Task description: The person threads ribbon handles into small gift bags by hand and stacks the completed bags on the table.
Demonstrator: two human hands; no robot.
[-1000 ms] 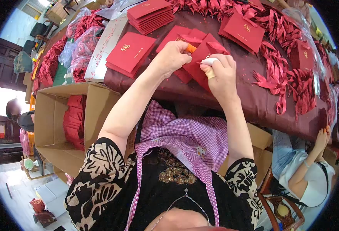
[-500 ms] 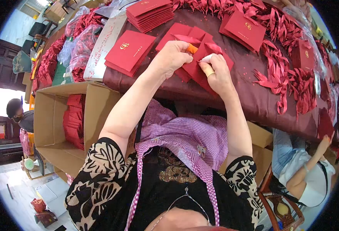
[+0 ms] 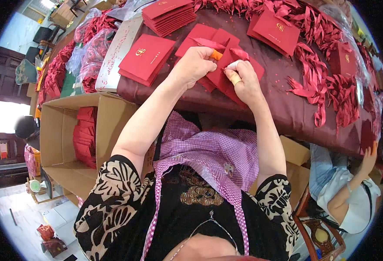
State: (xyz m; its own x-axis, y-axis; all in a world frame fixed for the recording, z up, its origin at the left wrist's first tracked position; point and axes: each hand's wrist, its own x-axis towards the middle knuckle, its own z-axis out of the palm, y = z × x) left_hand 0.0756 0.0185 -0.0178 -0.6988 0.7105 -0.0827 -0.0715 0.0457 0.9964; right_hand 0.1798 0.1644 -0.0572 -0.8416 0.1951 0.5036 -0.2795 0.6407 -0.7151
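Observation:
Both my hands are closed in a pinch over an opened red paper bag (image 3: 221, 80) on the table. My left hand (image 3: 195, 65), with an orange cover on one finger, grips a red ribbon (image 3: 209, 43) at the bag's upper edge. From the right, my right hand (image 3: 243, 80) pinches ribbon at the same bag; its fingers wear a white and a yellowish cover. A ribbon loop (image 3: 240, 53) sticks up just above that hand. The fingertips hide the exact spot they hold. More red paper lies under the bag.
Flat red bags (image 3: 145, 58) lie left, with a taller stack (image 3: 169, 16) behind. Ribboned bags (image 3: 275, 32) sit to the right near ribbon bundles (image 3: 311, 87). A cardboard box (image 3: 63, 130) holding red bags stands at lower left. Another person's arm (image 3: 357, 174) reaches in at far right.
My hands stay almost in place at the bag. The person at far right has raised a hand slightly, and the person at far left has shifted.

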